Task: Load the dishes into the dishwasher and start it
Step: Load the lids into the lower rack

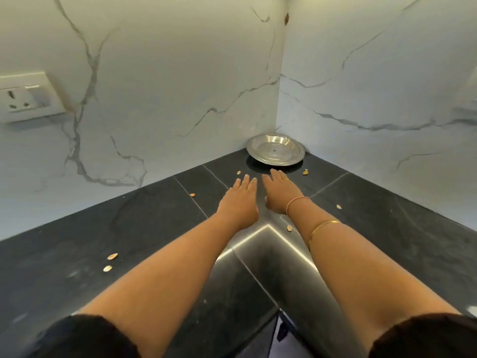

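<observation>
Steel in sight, far back: reaching both arms across the black counter (129,228) toward the plate (275,150), lying flat and tucked into the corner between two marble walls (180,86). Holding the left hand (240,195) and the right hand (276,191) side by side, palms down, fingers straight and loosely together, gripping nothing. Hovering just short of the plate's near rim, right fingertips (273,174) nearest, not touching it yet. Floating low over the counter or resting on it: cannot tell which. Wearing a ring (285,178) and a bangle (325,224) on the right side. Passing over bits of shell (112,256) scattered on the counter, with a socket (23,98) off on the left wall.

Judging progress: barely beginning. Not yet lifting the plate; not seeing any dishwasher, rack or other dishes from here. Remaining, by the look of it: picking the plate up, carrying it to the dishwasher, loading it, closing the door and starting the cycle.
</observation>
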Tool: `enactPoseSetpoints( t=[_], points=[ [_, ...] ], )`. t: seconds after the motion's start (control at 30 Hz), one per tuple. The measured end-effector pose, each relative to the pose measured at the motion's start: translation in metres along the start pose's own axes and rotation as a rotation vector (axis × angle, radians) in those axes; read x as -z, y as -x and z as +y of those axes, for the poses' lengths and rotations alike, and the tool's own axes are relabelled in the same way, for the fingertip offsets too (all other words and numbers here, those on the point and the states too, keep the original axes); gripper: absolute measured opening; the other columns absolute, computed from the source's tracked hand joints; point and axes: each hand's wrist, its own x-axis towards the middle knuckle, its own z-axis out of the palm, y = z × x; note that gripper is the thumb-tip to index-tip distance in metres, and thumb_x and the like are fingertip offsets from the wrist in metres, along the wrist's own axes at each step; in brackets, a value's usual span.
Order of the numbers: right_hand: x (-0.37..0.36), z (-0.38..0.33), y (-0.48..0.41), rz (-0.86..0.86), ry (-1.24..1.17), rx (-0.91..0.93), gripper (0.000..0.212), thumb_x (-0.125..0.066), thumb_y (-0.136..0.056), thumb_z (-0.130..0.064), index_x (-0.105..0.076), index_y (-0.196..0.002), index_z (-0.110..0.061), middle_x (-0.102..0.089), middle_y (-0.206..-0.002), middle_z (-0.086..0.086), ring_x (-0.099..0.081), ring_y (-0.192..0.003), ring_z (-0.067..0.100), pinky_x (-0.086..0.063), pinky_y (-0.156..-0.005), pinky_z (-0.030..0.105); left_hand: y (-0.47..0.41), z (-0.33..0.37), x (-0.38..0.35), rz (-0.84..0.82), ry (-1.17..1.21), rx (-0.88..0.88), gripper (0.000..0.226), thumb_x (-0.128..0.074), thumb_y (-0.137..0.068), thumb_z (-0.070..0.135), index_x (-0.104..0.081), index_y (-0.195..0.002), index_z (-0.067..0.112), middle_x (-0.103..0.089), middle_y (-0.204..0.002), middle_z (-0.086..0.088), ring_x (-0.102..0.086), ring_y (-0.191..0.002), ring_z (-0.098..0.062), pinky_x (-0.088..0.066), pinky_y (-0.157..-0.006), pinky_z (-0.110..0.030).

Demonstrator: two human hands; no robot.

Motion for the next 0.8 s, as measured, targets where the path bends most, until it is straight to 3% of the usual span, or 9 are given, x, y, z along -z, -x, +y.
enactPoseSetpoints(
  t=[0.13,0.2,0.3,0.47,0.67,0.8],
  points=[
    [-0.01,0.027,-0.051,-0.056,-0.018,-0.012,0.059,-0.051,-0.091,-0.01,-0.025,-0.143,-0.007,-0.005,-0.155,0.017,-0.017,-0.14,0.036,-0.031,-0.109,0.045,-0.05,-0.007,-0.007,-0.03,-0.007,0.051,0.068,-0.041,-0.097,0.019,-0.001,-0.151,0.007,0.003,-0.159,-0.011,0.0,-0.146,-0.028,-0.012,-0.117,-0.039],
    [-0.016,0.042,-0.077,-0.069,-0.036,-0.023,0.053,-0.052,-0.088,-0.006,-0.031,-0.137,-0.006,-0.013,-0.151,0.017,-0.03,-0.131,0.037,-0.038,-0.101,0.045,-0.076,-0.007,-0.01,-0.052,-0.034,0.058,0.068,-0.041,-0.097,0.02,-0.001,-0.15,0.007,0.003,-0.159,-0.011,0.001,-0.146,-0.028,-0.014,-0.116,-0.04],
    [-0.025,0.059,-0.109,-0.071,-0.024,-0.034,0.049,-0.053,-0.087,-0.007,-0.036,-0.133,-0.006,-0.025,-0.144,0.016,-0.035,-0.127,0.036,-0.04,-0.099,0.044,-0.11,-0.006,-0.013,-0.083,-0.061,0.058,0.068,-0.041,-0.098,0.02,0.0,-0.15,0.007,0.002,-0.158,-0.013,-0.002,-0.146,-0.03,-0.014,-0.116,-0.039],
    [-0.04,0.085,-0.16,-0.026,-0.03,-0.055,0.051,-0.053,-0.086,-0.012,-0.036,-0.134,-0.009,-0.037,-0.139,0.015,-0.035,-0.13,0.032,-0.036,-0.104,0.045,-0.158,-0.007,-0.016,-0.097,-0.073,0.045,0.069,-0.042,-0.097,0.021,-0.001,-0.15,0.008,0.001,-0.158,-0.013,-0.003,-0.146,-0.03,-0.014,-0.118,-0.042],
    [-0.062,0.098,-0.203,-0.095,-0.091,-0.128,0.077,-0.049,-0.088,-0.015,-0.004,-0.15,-0.013,-0.025,-0.151,0.012,-0.018,-0.142,0.028,-0.013,-0.113,0.057,-0.187,-0.019,-0.025,-0.106,-0.018,0.069,0.069,-0.043,-0.097,0.019,-0.002,-0.151,0.01,0.008,-0.158,-0.011,0.002,-0.146,-0.029,-0.015,-0.116,-0.041],
    [-0.073,0.096,-0.218,-0.104,-0.101,-0.108,0.073,-0.051,-0.085,-0.01,-0.012,-0.147,-0.012,-0.054,-0.127,0.01,-0.044,-0.126,0.031,-0.008,-0.11,0.063,-0.19,-0.038,-0.028,-0.104,-0.019,0.082,0.068,-0.044,-0.096,0.018,-0.003,-0.151,0.01,0.008,-0.158,-0.011,0.001,-0.146,-0.03,-0.015,-0.117,-0.041]
  ],
)
